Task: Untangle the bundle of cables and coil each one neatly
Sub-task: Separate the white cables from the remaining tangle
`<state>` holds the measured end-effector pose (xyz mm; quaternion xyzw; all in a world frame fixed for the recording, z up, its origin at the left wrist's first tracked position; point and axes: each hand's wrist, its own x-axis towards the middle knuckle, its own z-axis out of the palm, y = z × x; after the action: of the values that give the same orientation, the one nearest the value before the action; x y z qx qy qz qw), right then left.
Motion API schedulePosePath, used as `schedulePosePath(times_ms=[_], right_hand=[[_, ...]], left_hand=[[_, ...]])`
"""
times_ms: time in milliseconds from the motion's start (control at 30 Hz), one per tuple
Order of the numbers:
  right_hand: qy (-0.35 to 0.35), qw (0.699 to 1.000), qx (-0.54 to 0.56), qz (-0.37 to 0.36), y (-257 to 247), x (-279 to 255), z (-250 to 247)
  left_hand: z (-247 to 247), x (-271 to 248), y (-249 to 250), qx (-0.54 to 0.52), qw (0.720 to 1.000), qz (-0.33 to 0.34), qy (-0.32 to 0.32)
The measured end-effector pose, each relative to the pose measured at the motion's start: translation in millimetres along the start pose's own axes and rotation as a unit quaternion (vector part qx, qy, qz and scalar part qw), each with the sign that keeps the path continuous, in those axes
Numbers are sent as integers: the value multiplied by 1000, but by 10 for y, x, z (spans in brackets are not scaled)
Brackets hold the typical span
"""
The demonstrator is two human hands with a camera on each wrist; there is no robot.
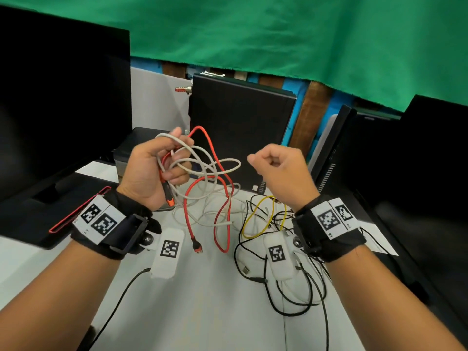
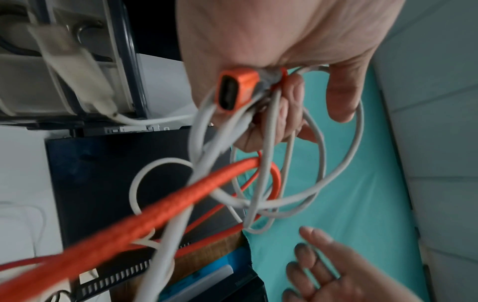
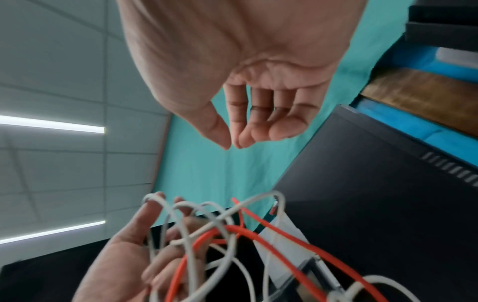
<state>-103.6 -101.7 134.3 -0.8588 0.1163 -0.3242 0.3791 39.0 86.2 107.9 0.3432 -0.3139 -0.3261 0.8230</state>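
My left hand [image 1: 174, 160] is raised above the white table [image 1: 202, 312] and grips a tangle of a white cable [image 1: 228, 163] and a red braided cable [image 1: 210, 148]. The red cable's orange plug [image 1: 169, 198] sticks out below my palm, and its other plug [image 1: 198, 248] dangles near the table. The left wrist view shows that orange plug [image 2: 236, 90] against my curled fingers [image 2: 279, 114], with white loops [image 2: 344, 173] hanging. My right hand [image 1: 266, 160] hovers to the right of the tangle, fingers loosely curled, holding nothing; its thumb and fingertips [image 3: 232, 145] nearly meet.
A yellow cable [image 1: 255, 224] and black cables [image 1: 278, 300] lie tangled on the table under my right wrist. Black monitors stand at the left [image 1: 63, 97] and right [image 1: 417, 160], a black computer case [image 1: 240, 122] behind the hands, and green cloth [image 1: 278, 34] hangs above.
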Motion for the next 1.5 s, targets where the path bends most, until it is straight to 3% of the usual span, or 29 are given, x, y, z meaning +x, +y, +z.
schedulePosePath(times_ms=[100, 267, 333, 467, 567, 767, 1033, 1200, 1367, 1500], right_hand=[[35, 998, 39, -40, -125, -47, 18], [-31, 995, 0, -100, -354, -115, 121], [-56, 994, -12, -96, -379, -103, 153], [-169, 985, -24, -38, -378, -76, 165], [-131, 991, -25, -27, -334, -54, 146], [19, 990, 121, 72, -269, 0, -13], [200, 936, 284, 60, -260, 142, -364], [206, 937, 276, 64, -190, 135, -536], [119, 973, 156, 125, -77, 74, -457], [93, 995, 16, -16, -204, -75, -229]], left_hand=[[47, 5, -57, -4, 1000, -9, 1], [74, -28, -114, 4, 998, -10, -57], [86, -43, -113, 18, 997, -6, -78], [111, -64, -111, 55, 995, 5, -85], [139, -53, -120, 86, 994, -12, -72], [173, -23, -132, 87, 996, -22, 11], [52, 0, -133, 157, 986, -25, 56], [58, 17, -133, 157, 985, -15, 76], [125, 4, -159, 194, 973, -49, 113], [198, 9, -176, 188, 970, -98, 121]])
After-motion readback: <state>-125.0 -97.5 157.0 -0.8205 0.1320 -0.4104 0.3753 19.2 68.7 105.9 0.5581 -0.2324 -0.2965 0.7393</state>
